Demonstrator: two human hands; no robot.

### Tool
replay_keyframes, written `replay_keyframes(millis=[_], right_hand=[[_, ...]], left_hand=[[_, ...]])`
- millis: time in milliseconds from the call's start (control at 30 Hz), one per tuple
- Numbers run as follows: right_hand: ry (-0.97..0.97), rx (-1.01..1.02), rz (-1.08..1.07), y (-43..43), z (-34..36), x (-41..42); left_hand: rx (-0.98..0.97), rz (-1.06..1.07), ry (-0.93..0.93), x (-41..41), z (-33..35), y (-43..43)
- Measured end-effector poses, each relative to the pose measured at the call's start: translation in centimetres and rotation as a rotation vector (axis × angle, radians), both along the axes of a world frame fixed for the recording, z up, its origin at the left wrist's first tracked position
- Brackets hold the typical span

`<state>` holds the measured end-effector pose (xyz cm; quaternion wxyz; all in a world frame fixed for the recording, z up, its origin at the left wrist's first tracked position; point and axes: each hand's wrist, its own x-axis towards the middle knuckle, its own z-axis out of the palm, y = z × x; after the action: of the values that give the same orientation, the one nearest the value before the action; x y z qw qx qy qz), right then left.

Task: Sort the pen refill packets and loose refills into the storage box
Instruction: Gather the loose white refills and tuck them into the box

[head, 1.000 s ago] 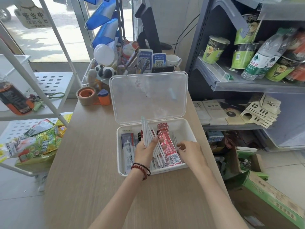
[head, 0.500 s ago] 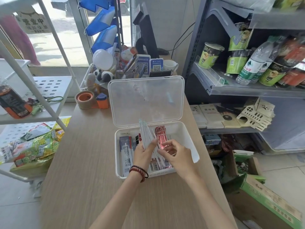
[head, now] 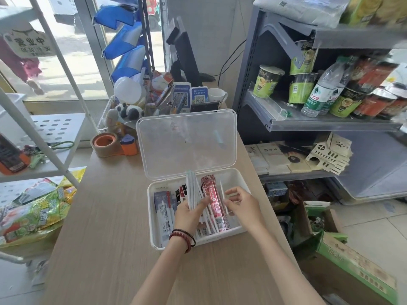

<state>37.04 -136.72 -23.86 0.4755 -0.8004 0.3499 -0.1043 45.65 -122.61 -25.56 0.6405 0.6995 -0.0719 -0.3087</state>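
Note:
A clear plastic storage box stands open on the wooden counter, its lid tilted up at the back. Inside lie refill packets: blue-grey ones at the left, dark ones behind them, red ones in the middle. My left hand grips a fanned stack of white packets, held upright over the box's middle. My right hand is in the right part of the box and pinches a thin white packet beside the red ones.
A roll of brown tape and an orange dispenser sit behind the box to the left. A tray of knick-knacks and QR stands crowds the counter's back. Grey shelving with cups and bottles stands at the right, a white rack with snack bags at the left.
My right hand went from the box's right side to the red packets beside my left hand, then back right, where it pinches a thin white packet. My left hand keeps its stack.

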Motion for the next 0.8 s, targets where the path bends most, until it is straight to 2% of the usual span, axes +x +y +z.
replay_keyframes(millis=[233, 333, 533, 633, 800], right_hand=[[0.279, -0.282, -0.071, 0.3, -1.4, 1.1], [0.318, -0.324, -0.059, 0.4, -1.8, 1.4], [0.402, -0.374, -0.056, 0.3, -2.3, 1.4], [0.229, -0.301, -0.048, 0.2, -1.9, 1.2], [-0.128, -0.004, 0.026, 0.3, -0.2, 0.0]], left_hand=[[-0.022, -0.014, -0.029, 0.0, -0.2, 0.2], [-0.003, -0.021, -0.01, 0.1, -0.3, 0.1], [0.041, -0.186, -0.095, -0.4, -0.4, -0.2], [0.006, -0.126, -0.088, -0.4, -0.2, -0.1], [-0.093, 0.006, -0.008, -0.3, 0.2, 0.4]])
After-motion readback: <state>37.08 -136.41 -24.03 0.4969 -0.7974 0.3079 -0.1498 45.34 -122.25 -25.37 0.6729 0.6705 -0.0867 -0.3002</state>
